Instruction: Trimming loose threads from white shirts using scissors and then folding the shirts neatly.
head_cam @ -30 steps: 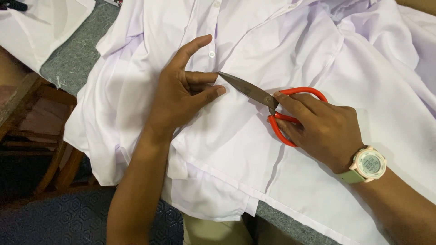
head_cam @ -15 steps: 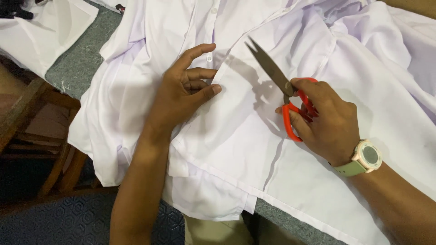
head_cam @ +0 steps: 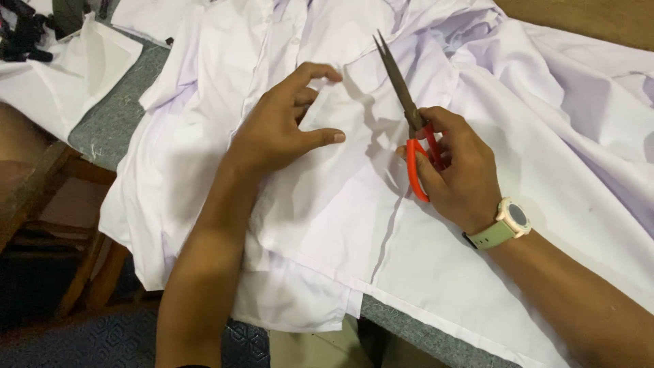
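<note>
Grey felt covers the tabletop [head_cam: 109, 126], and a white shirt [head_cam: 327, 204] lies spread across it from near left to far right. Left hand [head_cam: 283, 126] rests flat on the shirt's middle, fingers loosely apart, holding nothing; right hand [head_cam: 453, 170], just to its right, is clamped on orange-handled scissors [head_cam: 409, 119], blades together, pointing far

- The right hand [head_cam: 455, 170] is covering most of the scissors' [head_cam: 409, 116] red handles, hiding the finger loops.
- The left hand [head_cam: 283, 126] is hiding the white shirt [head_cam: 327, 225] fabric beneath its palm.
- The frame's right and top edges are cutting off the shirt.
- Dark objects [head_cam: 24, 31] at the top left corner are showing too small and cropped to identify.
</note>
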